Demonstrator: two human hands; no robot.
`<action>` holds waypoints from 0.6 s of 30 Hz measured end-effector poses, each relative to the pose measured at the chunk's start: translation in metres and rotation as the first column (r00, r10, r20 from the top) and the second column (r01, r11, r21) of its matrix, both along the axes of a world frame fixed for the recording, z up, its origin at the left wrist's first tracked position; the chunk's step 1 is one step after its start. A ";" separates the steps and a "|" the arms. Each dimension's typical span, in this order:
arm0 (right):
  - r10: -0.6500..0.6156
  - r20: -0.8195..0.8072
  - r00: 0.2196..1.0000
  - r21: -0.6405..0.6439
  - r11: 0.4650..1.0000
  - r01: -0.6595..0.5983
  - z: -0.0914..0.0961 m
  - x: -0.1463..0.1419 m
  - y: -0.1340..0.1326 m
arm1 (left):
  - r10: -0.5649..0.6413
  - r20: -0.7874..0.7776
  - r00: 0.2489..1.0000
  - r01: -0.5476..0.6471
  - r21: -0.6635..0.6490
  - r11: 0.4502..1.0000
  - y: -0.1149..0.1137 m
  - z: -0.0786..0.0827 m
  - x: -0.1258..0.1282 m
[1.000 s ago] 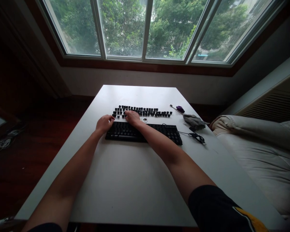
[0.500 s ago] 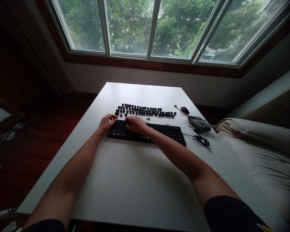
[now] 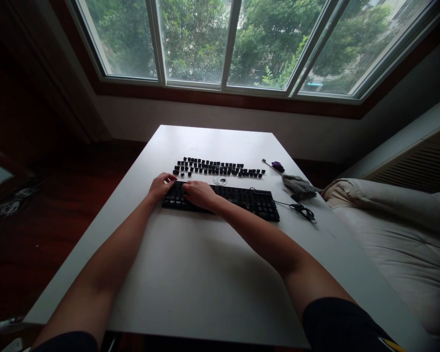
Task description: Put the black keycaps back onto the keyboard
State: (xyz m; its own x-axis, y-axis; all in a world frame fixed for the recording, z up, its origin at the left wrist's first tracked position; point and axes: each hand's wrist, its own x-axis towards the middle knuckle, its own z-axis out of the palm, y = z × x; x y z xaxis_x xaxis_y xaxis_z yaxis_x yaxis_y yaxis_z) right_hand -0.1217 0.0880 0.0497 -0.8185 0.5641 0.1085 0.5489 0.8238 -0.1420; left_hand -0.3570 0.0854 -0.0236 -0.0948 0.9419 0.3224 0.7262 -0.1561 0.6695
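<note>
A black keyboard lies across the white table. My left hand is curled over the keyboard's far left corner and holds it. My right hand sits on the left part of the keyboard, its fingers bent down and pressed together onto the keys. What lies under the fingertips is hidden. Just behind the keyboard, several loose black keycaps are laid out in rows.
A small silver ring-shaped object lies between the keycaps and the keyboard. A brush with a purple end, a grey cloth and a coiled black cable lie at the right. A cushioned seat adjoins the table's right side.
My right hand has drawn back from the keycap rows onto the keyboard's left part. The left hand has stayed at the keyboard's left corner.
</note>
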 end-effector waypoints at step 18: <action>-0.073 0.117 0.991 -0.035 0.996 0.077 0.005 -0.008 0.005 | -0.007 0.024 1.000 0.006 0.064 0.998 0.004 -0.008 -0.004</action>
